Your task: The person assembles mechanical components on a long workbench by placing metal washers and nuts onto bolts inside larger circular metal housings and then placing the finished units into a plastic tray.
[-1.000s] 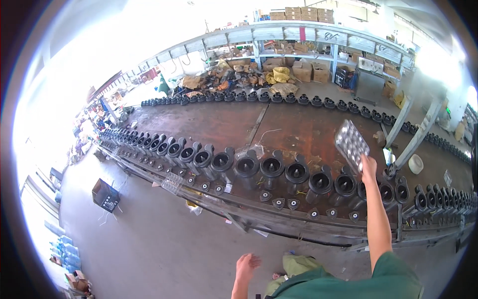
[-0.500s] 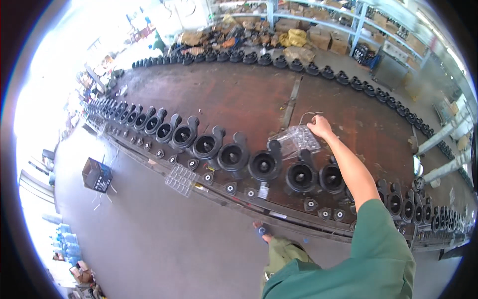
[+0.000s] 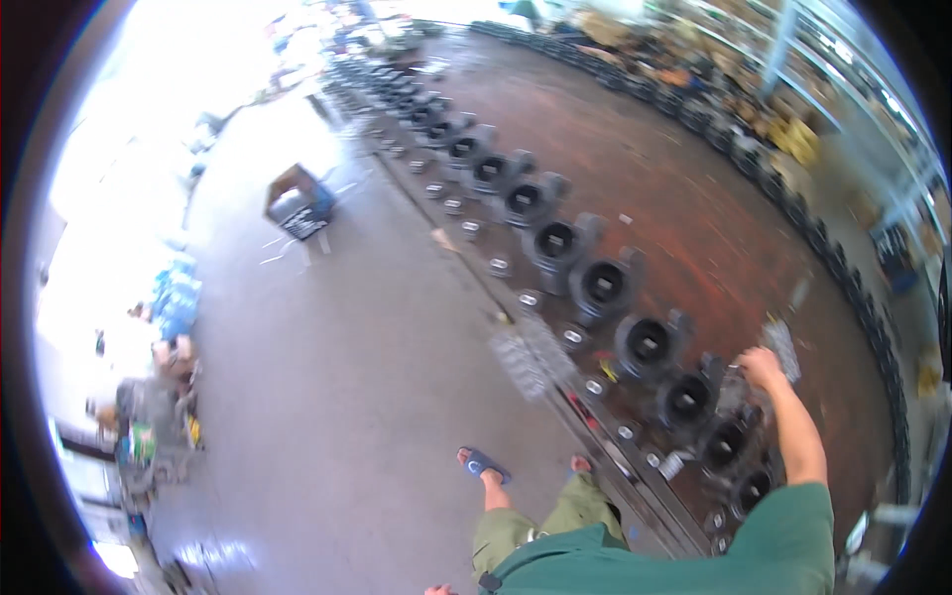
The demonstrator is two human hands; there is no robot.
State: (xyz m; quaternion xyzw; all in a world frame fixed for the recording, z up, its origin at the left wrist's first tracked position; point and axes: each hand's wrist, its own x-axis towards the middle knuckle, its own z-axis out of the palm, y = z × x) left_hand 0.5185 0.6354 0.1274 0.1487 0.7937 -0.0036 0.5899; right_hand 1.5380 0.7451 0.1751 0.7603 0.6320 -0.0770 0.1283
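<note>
My right hand reaches over the brown table, its fingers bent down and closed; motion blur hides what they hold. Beside it, toward the far side of the table, lies a clear plastic tray. More clear plastic shows just under the fingers, beside the black round housings lined up along the table's near side. Each housing has a round opening with a short projecting tab. Of my left hand, only a sliver shows at the lower edge.
Small dark parts with pale centres run along the table's front edge. Another clear tray lies at that edge. A second row of black parts lines the far side. An open dark box stands on the grey floor.
My view has swung to the left, so the table now runs diagonally and more floor shows. My right hand has come nearer the row of housings. A bit of my left hand has appeared.
</note>
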